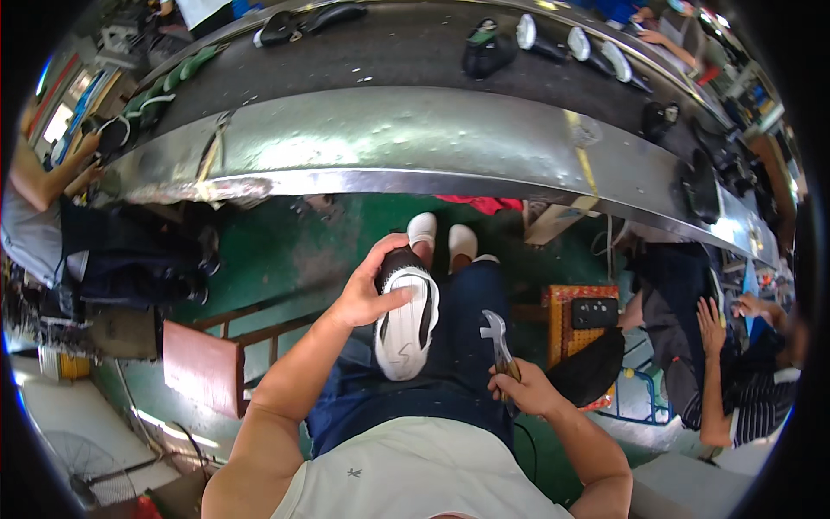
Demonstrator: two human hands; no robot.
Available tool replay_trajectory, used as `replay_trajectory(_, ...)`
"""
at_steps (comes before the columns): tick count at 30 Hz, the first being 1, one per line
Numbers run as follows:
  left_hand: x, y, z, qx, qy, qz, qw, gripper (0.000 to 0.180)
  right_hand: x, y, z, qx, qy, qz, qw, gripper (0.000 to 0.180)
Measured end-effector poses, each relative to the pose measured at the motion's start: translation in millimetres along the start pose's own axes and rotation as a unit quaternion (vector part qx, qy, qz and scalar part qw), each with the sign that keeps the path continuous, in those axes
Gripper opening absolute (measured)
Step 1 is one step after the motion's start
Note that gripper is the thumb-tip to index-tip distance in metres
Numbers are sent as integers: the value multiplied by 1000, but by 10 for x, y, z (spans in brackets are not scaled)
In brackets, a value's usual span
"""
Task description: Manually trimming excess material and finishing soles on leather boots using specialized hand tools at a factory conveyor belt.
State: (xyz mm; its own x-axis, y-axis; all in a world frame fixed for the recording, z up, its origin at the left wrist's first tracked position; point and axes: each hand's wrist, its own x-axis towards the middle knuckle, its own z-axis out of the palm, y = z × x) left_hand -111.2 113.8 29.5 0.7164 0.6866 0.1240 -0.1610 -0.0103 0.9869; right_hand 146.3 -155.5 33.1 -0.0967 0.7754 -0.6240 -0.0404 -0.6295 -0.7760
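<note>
Over my lap, my left hand [370, 287] is wrapped round a dark shoe upper on a last [403, 342], its white underside turned up and the thumb pressed on it. A hand-drawn mark shows near the lower end of that underside. To the right, above my thigh, my right hand [525, 389] is closed round the handles of metal lasting pincers [495, 333]. Their curved head, with a short stub on one side, points away from me, apart from the shoe.
A metal-edged conveyor [346, 138] crosses in front, carrying several dark and green shoes [488, 50]. Co-workers sit at left [39, 225] and right [743, 372]. A brown-topped stool [203, 368] stands left; a phone [595, 313] lies on a seat at right.
</note>
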Motion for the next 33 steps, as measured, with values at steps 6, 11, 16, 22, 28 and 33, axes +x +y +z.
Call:
replay_trajectory(6,-518,-303,-315,28,55,-38,997,61,530,-666,495,-237,-56,-172,955,29)
replay_trajectory(11,-624,-203,-416,92,68,-56,992,57,930,-917,759,-159,-117,-126,972,28)
replay_trajectory(16,-624,-125,-483,162,79,-69,981,56,1084,-1148,808,-51,-170,-45,983,25)
replay_trajectory(22,-590,-178,-525,196,80,-22,977,49,1186,-1055,809,-246,-96,-57,963,22)
replay_trajectory(28,-541,-223,-606,208,63,39,975,51,1610,-451,840,-346,116,-362,858,19)
replay_trajectory(33,-488,-60,-703,200,-59,-50,977,62,1522,-476,634,-403,96,-344,843,25)
